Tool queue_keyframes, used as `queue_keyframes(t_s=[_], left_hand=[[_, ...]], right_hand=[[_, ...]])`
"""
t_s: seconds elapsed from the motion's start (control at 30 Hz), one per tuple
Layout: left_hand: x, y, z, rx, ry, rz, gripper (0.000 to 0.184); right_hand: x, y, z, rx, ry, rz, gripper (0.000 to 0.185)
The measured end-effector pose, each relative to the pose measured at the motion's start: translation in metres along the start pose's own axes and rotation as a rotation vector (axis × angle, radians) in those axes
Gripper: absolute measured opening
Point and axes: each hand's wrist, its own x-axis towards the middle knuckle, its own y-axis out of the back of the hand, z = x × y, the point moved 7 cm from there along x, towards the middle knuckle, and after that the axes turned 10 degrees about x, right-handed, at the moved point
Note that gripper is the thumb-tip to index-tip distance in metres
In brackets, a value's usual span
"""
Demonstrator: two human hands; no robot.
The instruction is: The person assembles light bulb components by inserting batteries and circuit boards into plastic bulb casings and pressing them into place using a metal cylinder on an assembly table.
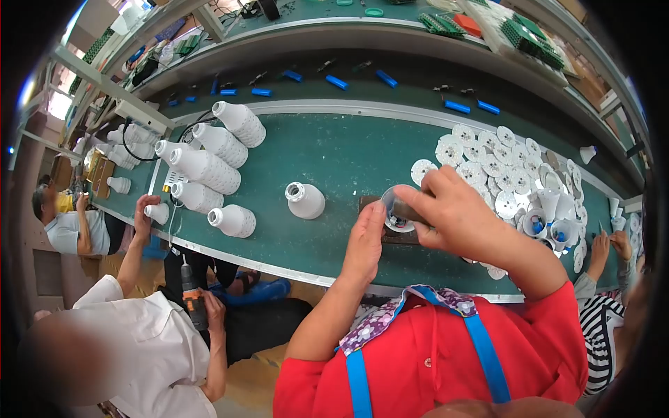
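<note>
1. Over the brown block (403, 238), the person's left hand (364, 242) pinches a white funnel-shaped cup (399, 227) by its near-left rim.
2. The right hand (449, 209) is curled against the cup's other side, fingers over its mouth; whether it grips anything I cannot tell.
3. So the cup sits between both hands, touched by each, neither nearer; its mouth faces up, its long axis looking roughly upright, with wiring inside.
4. Left of the block, one white bottle-shaped housing (305, 200) stands alone on the table (334, 146), nearer the left hand.
5. Right of the block spreads a heap of round white circuit boards (491, 167).
6. Well left of the block, a co-worker's hand (212, 310) holds a power drill (193, 299).
</note>
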Motion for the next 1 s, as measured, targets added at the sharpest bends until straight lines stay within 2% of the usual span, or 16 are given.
queue_keyframes(t_s=[0.07, 0.27, 0.4, 0.5, 0.6, 0.67, 0.7, 0.77, 0.87, 0.9, 1.0], left_hand=[[0.0, 0.0, -0.001, -0.007, 0.001, 0.005, 0.038], [0.001, 0.002, -0.003, -0.015, 0.008, 0.029, 0.036], [-0.004, -0.003, 0.005, -0.036, 0.0, 0.028, 0.037], [-0.003, -0.001, 0.003, -0.019, -0.017, 0.001, 0.038], [-0.001, 0.001, -0.002, -0.025, -0.011, -0.007, 0.039], [0.001, 0.008, -0.011, -0.034, 0.014, 0.018, 0.044], [-0.001, 0.009, -0.01, 0.058, -0.057, 0.018, 0.048], [-0.006, 0.009, -0.004, 0.244, -0.203, 0.007, 0.06], [-0.019, -0.006, 0.033, 0.977, -0.56, 0.206, 0.07], [-0.014, -0.006, 0.029, 1.001, -0.636, 0.202, 0.073], [-0.003, -0.003, 0.023, 1.033, -0.69, 0.193, 0.064]], right_hand=[[0.003, 0.015, -0.009, 0.028, 0.061, 0.107, 0.045], [0.003, -0.007, 0.001, -0.064, 0.003, -0.075, 0.045], [0.007, 0.016, -0.01, 0.035, 0.073, 0.151, 0.045], [0.001, -0.017, 0.006, -0.034, 0.02, -0.01, 0.045], [0.0, -0.002, 0.008, 0.037, 0.0, 0.029, 0.047], [-0.005, 0.022, 0.012, 0.111, 0.011, 0.205, 0.048], [-0.011, 0.034, 0.015, 0.148, 0.013, 0.295, 0.048], [-0.025, 0.038, 0.037, 0.172, -0.153, 0.325, 0.048], [-0.051, 0.003, 0.08, 0.094, -0.257, 0.313, 0.046], [-0.059, -0.013, 0.094, 0.053, -0.277, 0.302, 0.046], [-0.076, -0.054, 0.109, -0.013, -0.377, 0.161, 0.053]])
